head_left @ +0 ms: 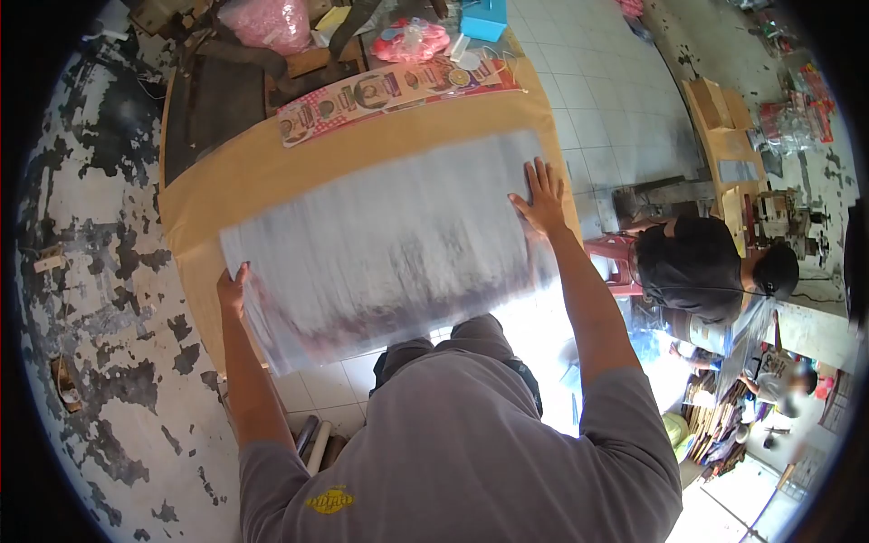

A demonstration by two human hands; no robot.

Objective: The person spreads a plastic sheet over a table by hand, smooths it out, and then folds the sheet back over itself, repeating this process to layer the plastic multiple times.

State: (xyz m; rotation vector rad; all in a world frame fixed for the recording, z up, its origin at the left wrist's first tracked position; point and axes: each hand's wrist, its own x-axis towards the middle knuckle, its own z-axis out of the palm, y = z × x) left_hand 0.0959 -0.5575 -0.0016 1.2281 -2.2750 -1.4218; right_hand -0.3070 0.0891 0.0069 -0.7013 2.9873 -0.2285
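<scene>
A wide, shiny, see-through plastic sheet [380, 244], perhaps a stack of several, spans the table in front of me. Its near part bends down over the table's front edge towards my lap. My left hand [233, 291] grips the sheet's left edge, thumb on top and the other fingers hidden below. At the far right corner, my right hand [543, 201] lies with fingers spread, its fingertips at the sheet's edge. Beneath the sheet, the table [204, 204] has a brown covering.
A printed strip [398, 95] lies beyond the sheet, with a pink bag [410, 41] and blue box [483, 20] behind it. Dark metal parts [244, 68] stand back left. A peeling wall [109, 271] runs along the left. Another person [692, 271] sits at right.
</scene>
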